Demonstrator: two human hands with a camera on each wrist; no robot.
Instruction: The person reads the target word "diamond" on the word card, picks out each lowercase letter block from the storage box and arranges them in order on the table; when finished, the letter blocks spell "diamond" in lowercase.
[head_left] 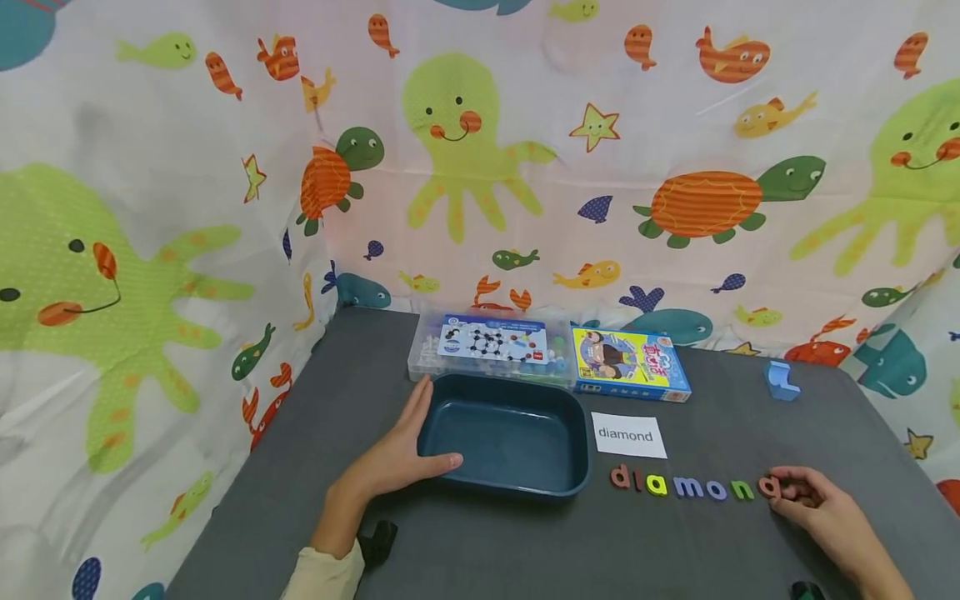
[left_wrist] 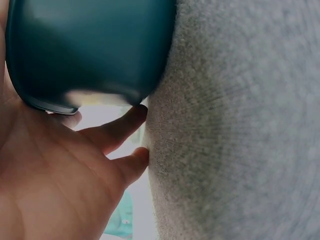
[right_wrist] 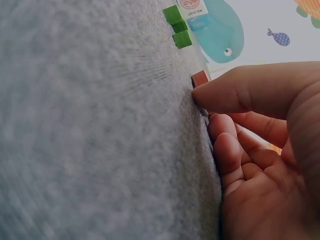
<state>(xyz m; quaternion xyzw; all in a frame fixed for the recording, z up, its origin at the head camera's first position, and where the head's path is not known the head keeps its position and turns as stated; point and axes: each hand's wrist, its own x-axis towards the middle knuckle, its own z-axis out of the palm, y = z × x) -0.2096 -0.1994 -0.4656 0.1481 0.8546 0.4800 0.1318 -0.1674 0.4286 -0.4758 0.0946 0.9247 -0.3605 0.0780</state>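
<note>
A dark blue plastic basin point(head_left: 504, 486) stands on the grey table. My left hand point(head_left: 399, 454) holds its left end, thumb over the rim and fingers spread along the outer wall. In the left wrist view those fingers point(left_wrist: 117, 130) reach under the basin's side point(left_wrist: 95, 55) at table level. My right hand point(head_left: 821, 504) pinches a red letter point(head_left: 767, 487) between thumb and forefinger, at the right end of a row of coloured letters point(head_left: 690, 487). In the right wrist view the red letter point(right_wrist: 200, 78) shows just past the thumb tip.
A white card point(head_left: 628, 435) printed "diamond" lies above the row. Behind the basin are a clear plastic case point(head_left: 491, 342) and a yellow-blue box point(head_left: 632, 364). A light blue block point(head_left: 782, 381) sits at the back right. A patterned sea-animal curtain point(head_left: 480, 167) hangs behind the table.
</note>
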